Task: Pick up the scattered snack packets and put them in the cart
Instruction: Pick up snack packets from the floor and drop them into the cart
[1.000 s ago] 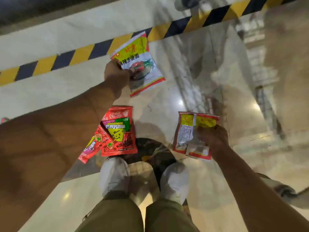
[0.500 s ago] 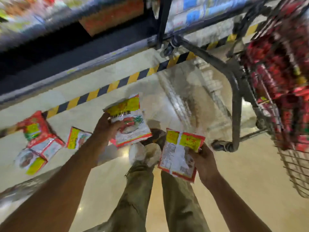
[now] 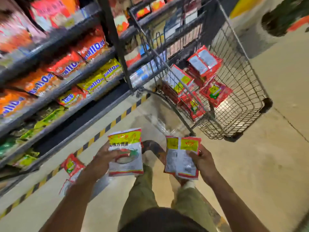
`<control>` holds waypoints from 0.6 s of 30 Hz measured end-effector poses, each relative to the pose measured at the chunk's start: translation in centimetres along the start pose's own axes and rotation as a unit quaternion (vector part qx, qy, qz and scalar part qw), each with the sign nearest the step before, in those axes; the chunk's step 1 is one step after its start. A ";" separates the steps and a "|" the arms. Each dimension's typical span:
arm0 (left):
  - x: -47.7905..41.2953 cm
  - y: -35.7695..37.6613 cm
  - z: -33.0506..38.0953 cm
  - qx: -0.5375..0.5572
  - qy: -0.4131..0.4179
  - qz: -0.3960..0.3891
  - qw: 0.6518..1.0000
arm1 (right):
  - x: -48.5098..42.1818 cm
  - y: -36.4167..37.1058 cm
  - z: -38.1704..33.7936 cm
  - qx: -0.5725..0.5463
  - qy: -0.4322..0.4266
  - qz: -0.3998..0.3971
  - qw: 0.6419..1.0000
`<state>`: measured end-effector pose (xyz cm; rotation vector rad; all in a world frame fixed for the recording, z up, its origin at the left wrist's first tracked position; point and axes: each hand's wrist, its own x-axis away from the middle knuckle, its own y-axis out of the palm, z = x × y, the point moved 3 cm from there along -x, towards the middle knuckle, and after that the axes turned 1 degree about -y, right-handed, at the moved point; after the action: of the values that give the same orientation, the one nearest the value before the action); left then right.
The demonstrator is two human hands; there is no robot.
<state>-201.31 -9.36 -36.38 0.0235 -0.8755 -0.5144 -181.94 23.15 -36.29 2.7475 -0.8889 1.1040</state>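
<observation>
Gripping a yellow-and-white snack packet [image 3: 125,153] in left hand [image 3: 102,158], fingers curled over its face; clutching two more packets [image 3: 181,156] in right hand [image 3: 203,160], fingers wrapped round, short of wire cart [image 3: 242,91].

Floor packets [image 3: 72,164] partly behind left forearm [image 3: 80,190]

The person wears olive-green trousers [image 3: 143,191] and a white shoe [image 3: 188,183].
</observation>
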 end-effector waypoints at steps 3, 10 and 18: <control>2.5 6.1 1.5 -0.047 0.029 -0.031 0.998 | 2.9 -5.4 -1.2 -0.021 -0.031 0.024 0.999; 5.2 22.0 0.3 -0.110 0.090 -0.052 0.988 | 8.5 -21.1 0.7 -0.099 -0.105 0.049 0.988; 7.6 39.9 -3.8 -0.162 0.144 -0.067 0.974 | 14.0 -39.4 2.0 -0.147 -0.171 0.107 0.968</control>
<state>-177.63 21.63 -24.28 -0.1400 -0.5015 -0.7559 -151.75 48.62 -22.39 2.6729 -1.2962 0.4636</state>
